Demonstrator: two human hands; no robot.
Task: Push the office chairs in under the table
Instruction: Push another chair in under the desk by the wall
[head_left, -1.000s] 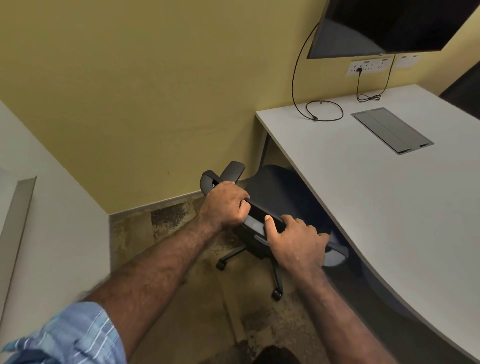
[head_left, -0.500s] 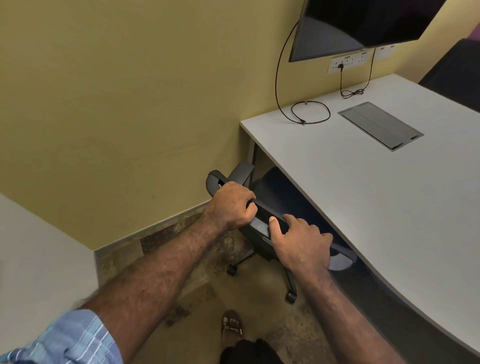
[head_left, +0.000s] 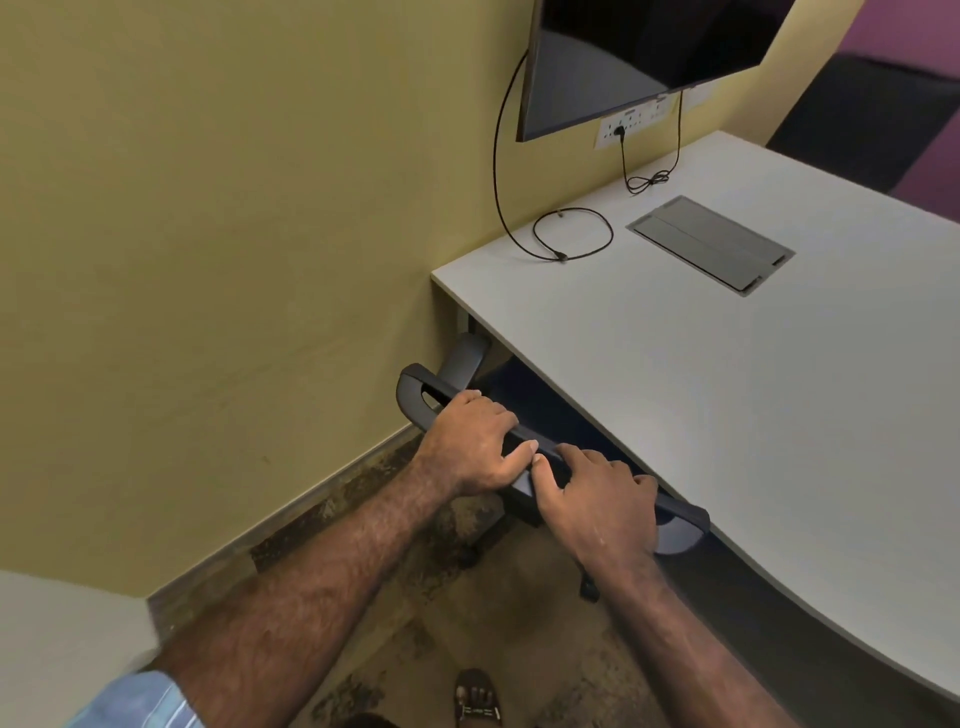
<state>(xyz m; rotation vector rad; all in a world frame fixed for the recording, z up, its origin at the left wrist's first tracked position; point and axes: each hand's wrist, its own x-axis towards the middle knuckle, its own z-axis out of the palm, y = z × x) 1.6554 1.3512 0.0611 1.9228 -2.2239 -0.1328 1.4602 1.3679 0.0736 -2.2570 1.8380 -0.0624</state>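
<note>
1. My left hand (head_left: 470, 447) and right hand (head_left: 597, 499) both curl over the top edge of the office chair (head_left: 519, 410) backrest, thumbs nearly touching
2. Chair seat sits under the grey table (head_left: 727, 415) edge, backrest just outside it
3. Tabletop: closed cable box (head_left: 710, 244), looped cable (head_left: 571, 234)
4. Yellow wall (head_left: 234, 234), wall-mounted screen (head_left: 623, 52), mottled floor (head_left: 493, 623)

no legible txt, labels or brands, wall socket plate (head_left: 631, 122) markings too blurred

Left hand (head_left: 470, 444), right hand (head_left: 597, 501) — both curled, gripping
</note>
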